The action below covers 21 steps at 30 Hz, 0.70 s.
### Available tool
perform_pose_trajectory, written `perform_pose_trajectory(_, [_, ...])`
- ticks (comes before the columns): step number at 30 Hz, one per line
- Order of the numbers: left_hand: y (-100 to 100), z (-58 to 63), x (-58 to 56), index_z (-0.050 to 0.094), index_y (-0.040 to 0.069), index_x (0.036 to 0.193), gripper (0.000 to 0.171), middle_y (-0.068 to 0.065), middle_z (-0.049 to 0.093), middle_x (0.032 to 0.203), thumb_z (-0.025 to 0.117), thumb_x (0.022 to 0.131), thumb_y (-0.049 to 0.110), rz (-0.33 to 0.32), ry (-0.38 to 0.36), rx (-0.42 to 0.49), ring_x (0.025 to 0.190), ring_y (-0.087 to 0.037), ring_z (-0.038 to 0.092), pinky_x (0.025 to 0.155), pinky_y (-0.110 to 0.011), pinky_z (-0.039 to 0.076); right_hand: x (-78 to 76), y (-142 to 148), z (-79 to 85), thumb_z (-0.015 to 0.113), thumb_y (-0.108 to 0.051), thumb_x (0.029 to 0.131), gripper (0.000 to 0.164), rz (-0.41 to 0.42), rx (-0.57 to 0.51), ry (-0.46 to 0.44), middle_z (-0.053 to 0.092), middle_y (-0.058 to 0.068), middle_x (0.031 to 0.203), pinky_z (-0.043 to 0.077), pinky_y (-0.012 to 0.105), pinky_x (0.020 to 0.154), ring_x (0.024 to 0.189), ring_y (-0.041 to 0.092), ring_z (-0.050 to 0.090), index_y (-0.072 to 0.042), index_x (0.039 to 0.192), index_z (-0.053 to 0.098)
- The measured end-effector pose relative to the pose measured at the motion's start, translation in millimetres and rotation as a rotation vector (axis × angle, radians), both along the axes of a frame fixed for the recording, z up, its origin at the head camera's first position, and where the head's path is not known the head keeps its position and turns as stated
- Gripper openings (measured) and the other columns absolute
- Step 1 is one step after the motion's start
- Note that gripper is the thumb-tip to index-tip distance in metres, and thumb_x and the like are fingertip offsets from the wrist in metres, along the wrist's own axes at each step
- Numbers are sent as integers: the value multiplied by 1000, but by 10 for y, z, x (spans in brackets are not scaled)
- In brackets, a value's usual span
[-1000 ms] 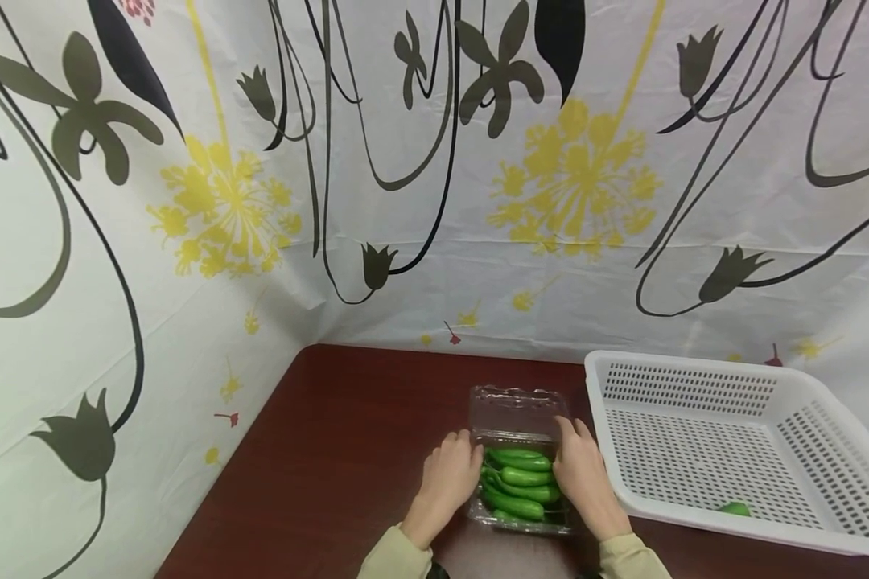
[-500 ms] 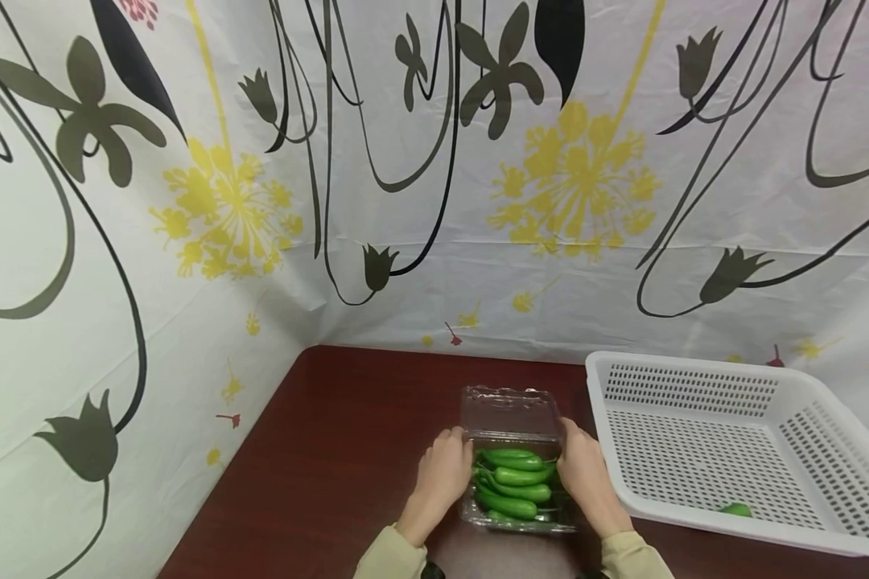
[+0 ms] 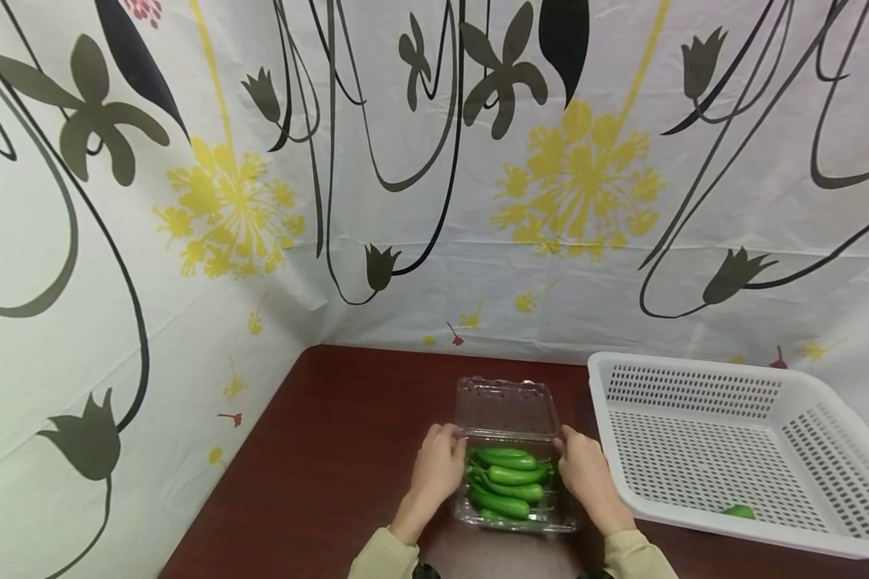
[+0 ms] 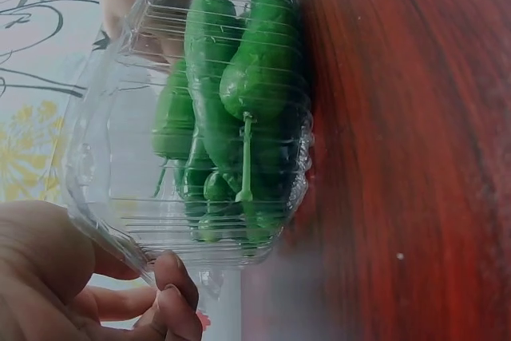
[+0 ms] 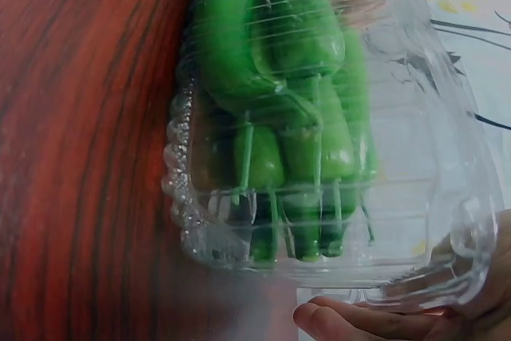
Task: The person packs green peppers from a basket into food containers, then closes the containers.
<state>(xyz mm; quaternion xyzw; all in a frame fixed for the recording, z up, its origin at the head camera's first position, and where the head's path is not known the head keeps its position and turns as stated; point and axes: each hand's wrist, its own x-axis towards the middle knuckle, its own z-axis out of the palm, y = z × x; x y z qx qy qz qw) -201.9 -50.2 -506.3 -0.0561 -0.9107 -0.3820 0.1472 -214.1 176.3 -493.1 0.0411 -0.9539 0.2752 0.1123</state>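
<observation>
A clear plastic clamshell box point(image 3: 561, 523) sits on the table with its lid point(image 3: 507, 408) raised at the back. Several green peppers point(image 3: 516, 476) lie crosswise inside, their stems showing through the ribbed wall in the right wrist view. At the box's back left corner, my left hand point(image 3: 438, 464) pinches the rim; the left wrist view shows the thumb and curled fingertips point(image 4: 177, 279) there. My right hand point(image 3: 588, 470) grips the opposite back corner near the hinge. Its fingers point(image 5: 375, 319) reach behind the box's end, and the thumb is partly hidden by the plastic.
A large white perforated basket point(image 3: 608, 450) stands to the right, with one green pepper point(image 3: 739, 511) partly visible near its front wall. The dark red table point(image 3: 348, 450) meets a flower-printed cloth point(image 3: 434, 297) at the back and left.
The box and its peppers have shifted slightly left, along with my left hand. The lid leans a little farther back. My right hand stays at the right back corner.
</observation>
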Motion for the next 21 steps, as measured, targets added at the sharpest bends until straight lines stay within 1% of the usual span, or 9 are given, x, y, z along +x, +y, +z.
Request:
perform_pose_trajectory(6, [-31, -39, -21, 69, -1, 104, 13, -1, 58, 87, 68, 93, 5, -5, 3, 88, 74, -17, 59, 65, -33, 49, -17, 44, -28, 59, 1, 96, 27, 24, -35, 17, 65, 39, 101, 51, 60, 78, 95, 55, 65, 22, 114, 59])
perform_pose_trajectory(13, [-57, -62, -34, 70, 0, 103, 13, 1, 58, 84, 70, 92, 7, -5, 10, 102, 73, -15, 57, 66, -31, 48, -27, 52, -27, 58, -1, 97, 30, 28, -43, -12, 64, 40, 104, 51, 59, 81, 98, 54, 65, 23, 115, 59])
perform_pose_trajectory(16, [-65, -77, -43, 70, 1, 103, 14, 2, 58, 84, 70, 92, 8, 0, 2, 118, 73, -14, 56, 66, -31, 47, -22, 47, -29, 60, 0, 96, 28, 30, -51, 16, 66, 37, 100, 52, 58, 78, 94, 52, 66, 21, 114, 60])
perform_pose_trajectory(21, [-77, -94, -60, 70, 1, 102, 14, 2, 60, 84, 71, 91, 8, -3, -16, 161, 72, -11, 55, 66, -29, 47, -14, 53, -48, 64, 2, 93, 23, 26, -99, 83, 70, 26, 88, 52, 54, 74, 83, 43, 69, 17, 109, 61])
